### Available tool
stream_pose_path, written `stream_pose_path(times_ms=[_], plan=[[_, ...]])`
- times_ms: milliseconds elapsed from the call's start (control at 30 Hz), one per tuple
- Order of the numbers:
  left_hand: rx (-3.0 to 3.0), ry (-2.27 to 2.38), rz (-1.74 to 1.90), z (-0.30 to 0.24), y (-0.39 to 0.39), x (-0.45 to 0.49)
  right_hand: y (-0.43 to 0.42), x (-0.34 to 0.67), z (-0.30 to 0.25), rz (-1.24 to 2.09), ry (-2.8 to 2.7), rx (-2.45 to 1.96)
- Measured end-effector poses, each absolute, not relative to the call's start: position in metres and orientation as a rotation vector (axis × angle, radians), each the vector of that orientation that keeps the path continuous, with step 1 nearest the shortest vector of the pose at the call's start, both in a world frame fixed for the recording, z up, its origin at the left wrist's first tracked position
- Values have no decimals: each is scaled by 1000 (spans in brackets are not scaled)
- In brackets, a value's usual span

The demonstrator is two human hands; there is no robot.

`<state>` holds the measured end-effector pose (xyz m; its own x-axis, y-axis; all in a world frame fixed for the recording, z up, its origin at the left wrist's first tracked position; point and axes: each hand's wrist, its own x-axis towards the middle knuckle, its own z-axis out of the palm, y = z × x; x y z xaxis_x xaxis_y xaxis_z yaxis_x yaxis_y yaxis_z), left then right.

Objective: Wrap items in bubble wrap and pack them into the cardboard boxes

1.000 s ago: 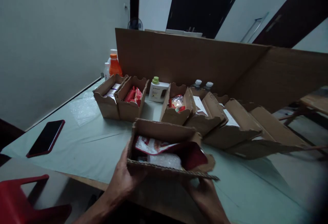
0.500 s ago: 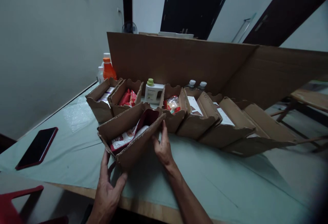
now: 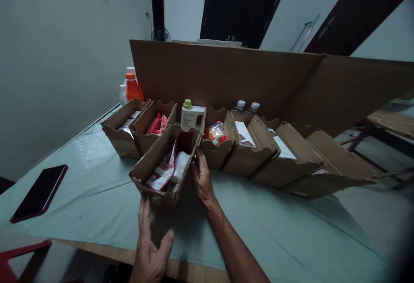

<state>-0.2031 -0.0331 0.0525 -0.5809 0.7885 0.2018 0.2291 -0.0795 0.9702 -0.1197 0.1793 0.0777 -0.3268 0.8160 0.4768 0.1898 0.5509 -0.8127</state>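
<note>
A brown cardboard bin (image 3: pixel 142 168) sits at an angle in front of the row, holding a red-and-white printed pouch (image 3: pixel 164 173) and a bubble-wrapped item (image 3: pixel 181 162). Against its front end rest the fingertips of my left hand (image 3: pixel 150 244), fingers stretched and thumb spread wide. My right hand (image 3: pixel 203 181) presses on the bin's right side, its fingers close together; their inner surfaces are hidden. Just beyond the bin stands a white jug with a green cap (image 3: pixel 191 117), between a bin with red packets (image 3: pixel 136 123) and a bin with a food packet (image 3: pixel 220 158).
More cardboard bins (image 3: pixel 252 160) line up to the right, and another (image 3: pixel 121 140) stands at the left end. A tall cardboard panel (image 3: pixel 226 73) rises behind. Bottles (image 3: pixel 133 89) stand at the back left. A phone (image 3: pixel 40 192) and bubble wrap (image 3: pixel 93 147) lie on the left.
The cardboard bin has turned to point more away from me, its front end swinging right. My left hand has moved right with it and its thumb has come away. My right hand has shifted slightly.
</note>
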Motion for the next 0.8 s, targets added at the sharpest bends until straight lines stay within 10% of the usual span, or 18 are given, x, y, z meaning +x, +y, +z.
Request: stream_pose_path(times_ms=[800], plan=[[1111, 1635, 1635, 69, 109, -191, 188, -88, 47, 833, -1769, -1168]])
